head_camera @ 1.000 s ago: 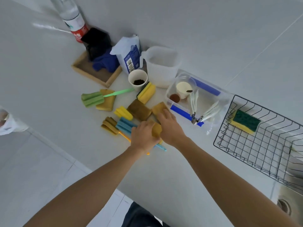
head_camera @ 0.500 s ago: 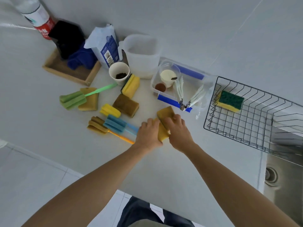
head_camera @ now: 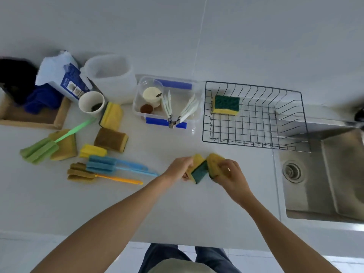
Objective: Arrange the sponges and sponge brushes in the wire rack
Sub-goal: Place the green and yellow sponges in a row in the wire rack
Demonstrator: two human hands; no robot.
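Two yellow-and-green sponges are being held just above the surface [head_camera: 197, 217], one clamped in each of the hands: left sponge [head_camera: 199, 168] in the left hand [head_camera: 179, 168], right sponge [head_camera: 213, 161] in the right hand [head_camera: 229, 174]. The two sponges are touching at their near edges. One sponge [head_camera: 226, 105] is already lying in the wire rack [head_camera: 254, 142]'s far-left corner. Both forearms are being reached forward, wrists angled inward. Each sponge is probably best carried separately and set beside the racked one, flat, leaving room for the sponge brushes [head_camera: 102, 166].
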